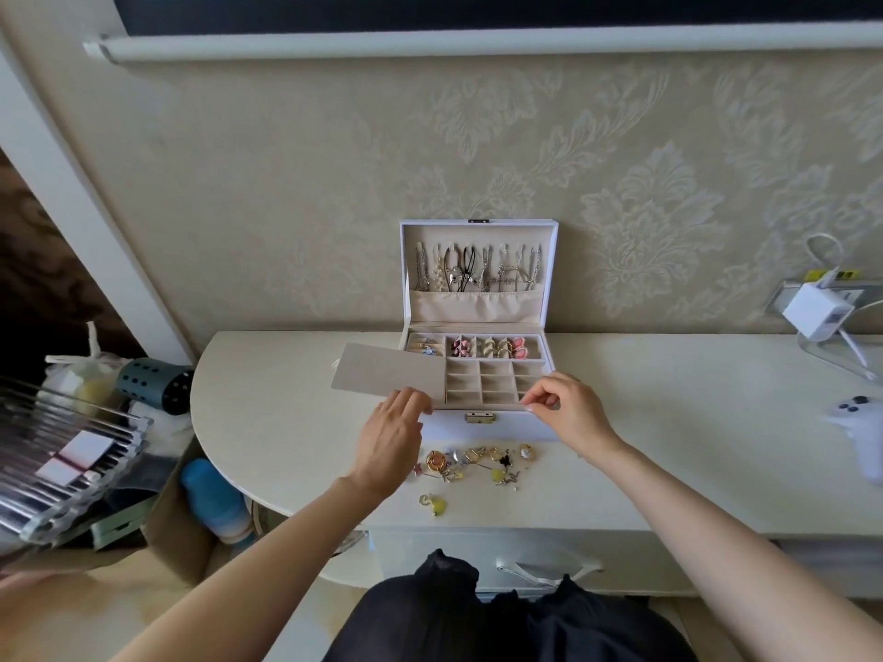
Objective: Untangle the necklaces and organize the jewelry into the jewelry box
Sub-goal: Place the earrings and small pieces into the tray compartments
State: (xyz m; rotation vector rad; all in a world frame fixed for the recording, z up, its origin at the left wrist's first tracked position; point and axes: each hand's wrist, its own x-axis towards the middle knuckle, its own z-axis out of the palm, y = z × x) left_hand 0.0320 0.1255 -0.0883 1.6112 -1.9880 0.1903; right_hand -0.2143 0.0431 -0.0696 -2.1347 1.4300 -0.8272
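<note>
A white jewelry box point(482, 430) stands open at the back of the cream table point(669, 446). Several necklaces point(478, 269) hang in its raised lid. Earrings and rings point(487, 347) fill the back row of its tray. A beige flat panel point(389, 372) lies slanted over the tray's left side. My left hand point(392, 439) touches the panel's near edge with relaxed fingers. My right hand point(566, 410) hovers at the tray's front right corner, thumb and forefinger pinched together; what they hold is too small to tell. Loose brooches and earrings point(478, 463) lie in front of the box.
A white game controller point(860, 422) lies at the table's right edge. A white charger point(812, 310) with cable sits at the back right. Left of the table stand a clear ribbed bin point(62, 451), a teal holder point(155, 384) and a blue bottle point(215, 499).
</note>
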